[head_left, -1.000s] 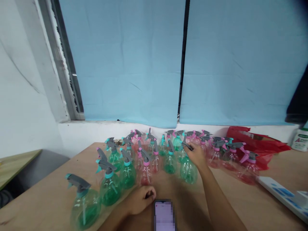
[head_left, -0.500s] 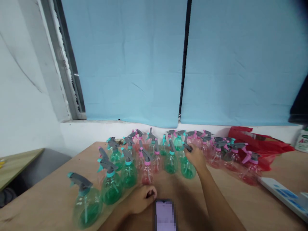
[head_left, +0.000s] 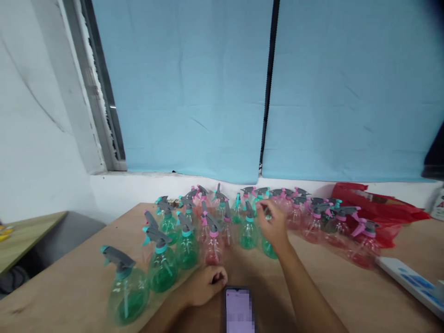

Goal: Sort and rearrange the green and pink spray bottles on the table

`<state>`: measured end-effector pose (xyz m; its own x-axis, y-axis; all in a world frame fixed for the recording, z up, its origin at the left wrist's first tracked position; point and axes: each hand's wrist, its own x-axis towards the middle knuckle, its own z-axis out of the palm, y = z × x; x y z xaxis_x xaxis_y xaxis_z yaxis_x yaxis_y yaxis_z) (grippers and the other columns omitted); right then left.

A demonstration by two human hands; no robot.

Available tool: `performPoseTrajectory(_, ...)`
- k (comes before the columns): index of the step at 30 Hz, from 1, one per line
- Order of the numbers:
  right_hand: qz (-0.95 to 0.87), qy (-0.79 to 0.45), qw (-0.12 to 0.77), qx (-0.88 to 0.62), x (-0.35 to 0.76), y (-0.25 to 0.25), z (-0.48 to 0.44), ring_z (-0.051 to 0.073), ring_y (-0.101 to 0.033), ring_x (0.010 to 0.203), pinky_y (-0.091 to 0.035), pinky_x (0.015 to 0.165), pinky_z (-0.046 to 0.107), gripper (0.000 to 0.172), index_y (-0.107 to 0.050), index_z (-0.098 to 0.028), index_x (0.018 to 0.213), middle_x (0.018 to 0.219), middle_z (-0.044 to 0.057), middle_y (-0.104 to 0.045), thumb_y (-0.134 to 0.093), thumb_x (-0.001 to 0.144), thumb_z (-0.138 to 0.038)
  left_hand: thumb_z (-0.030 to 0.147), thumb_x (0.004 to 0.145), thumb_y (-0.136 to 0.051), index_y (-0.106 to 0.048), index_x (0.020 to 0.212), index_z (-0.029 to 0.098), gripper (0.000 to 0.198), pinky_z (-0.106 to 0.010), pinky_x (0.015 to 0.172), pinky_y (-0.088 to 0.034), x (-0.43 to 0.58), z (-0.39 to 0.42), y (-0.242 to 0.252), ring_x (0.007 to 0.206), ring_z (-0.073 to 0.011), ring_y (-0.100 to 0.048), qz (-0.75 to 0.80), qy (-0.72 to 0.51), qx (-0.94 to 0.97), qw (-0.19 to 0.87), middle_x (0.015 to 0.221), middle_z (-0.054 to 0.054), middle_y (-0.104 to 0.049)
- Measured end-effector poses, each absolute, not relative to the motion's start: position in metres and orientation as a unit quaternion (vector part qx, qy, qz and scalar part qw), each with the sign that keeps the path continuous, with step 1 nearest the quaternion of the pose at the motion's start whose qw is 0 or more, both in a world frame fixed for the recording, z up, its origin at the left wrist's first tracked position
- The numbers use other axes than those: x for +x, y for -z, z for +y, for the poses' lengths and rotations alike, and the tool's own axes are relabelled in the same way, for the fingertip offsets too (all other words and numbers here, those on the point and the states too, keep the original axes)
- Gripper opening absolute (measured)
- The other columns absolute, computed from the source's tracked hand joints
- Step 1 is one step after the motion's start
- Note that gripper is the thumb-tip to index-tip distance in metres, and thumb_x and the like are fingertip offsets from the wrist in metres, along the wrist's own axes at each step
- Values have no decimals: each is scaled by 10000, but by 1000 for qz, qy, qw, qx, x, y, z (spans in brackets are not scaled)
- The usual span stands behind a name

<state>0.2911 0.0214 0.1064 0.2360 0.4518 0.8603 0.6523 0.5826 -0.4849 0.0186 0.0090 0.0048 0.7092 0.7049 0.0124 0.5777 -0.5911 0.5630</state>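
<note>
Lying nearest: phone (head_left: 239,310), screen text unreadable.
Left hand (head_left: 205,285): on the bench (head_left: 69,286), fingers folded into a loose fist.
Right hand (head_left: 272,224): fingers bent, parted around a gap.
Green spray bottle (head_left: 269,249): behind the right hand, top hidden; contact unclear.
Other spray bottles (head_left: 128,298): upright, green and pink, on both sides.
White bottle (head_left: 439,206): far right edge, lettering blurred.

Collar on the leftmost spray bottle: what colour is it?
Teal: the collar on that spray bottle shows best in the head view.
</note>
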Motion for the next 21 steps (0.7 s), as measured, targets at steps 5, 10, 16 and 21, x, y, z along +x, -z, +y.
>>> performPoseTrajectory(5, -699, -165, 546, -432, 222, -89, 20, 165, -626, 674, -481, 658, 290, 269, -711, -229, 1115, 959, 34, -759, -637, 896, -366, 293, 978, -517, -640, 929, 211, 155, -239, 631, -342, 18, 10, -2, 701, -148, -496, 352, -129, 886, 271, 766, 29, -564)
performPoseTrajectory(10, -675, -215, 541, -453, 188, -60, 28, 201, -678, 824, -502, 736, 311, 398, -678, -284, 1249, 1088, 31, -760, -691, 854, -332, 302, 973, -522, -653, 937, 214, 163, -241, 621, -336, 19, 8, -6, 704, -153, -493, 359, -126, 886, 265, 767, 25, -561)
performPoseTrajectory(16, -657, -242, 553, -452, 183, -52, 31, 194, -661, 783, -494, 732, 310, 365, -714, -229, 1184, 994, 33, -756, -700, 828, -310, 268, 966, -513, -653, 931, 205, 157, -239, 631, -345, 21, 6, -10, 712, -151, -510, 355, -122, 888, 266, 779, 21, -585)
performPoseTrajectory(21, -693, -208, 553, -414, 181, -52, 33, 233, -651, 947, -484, 878, 348, 230, -748, -232, 1033, 981, 43, -723, -734, 831, -341, 293, 969, -513, -655, 949, 207, 167, -245, 621, -343, 20, 8, -8, 705, -155, -503, 358, -117, 886, 270, 776, 19, -583)
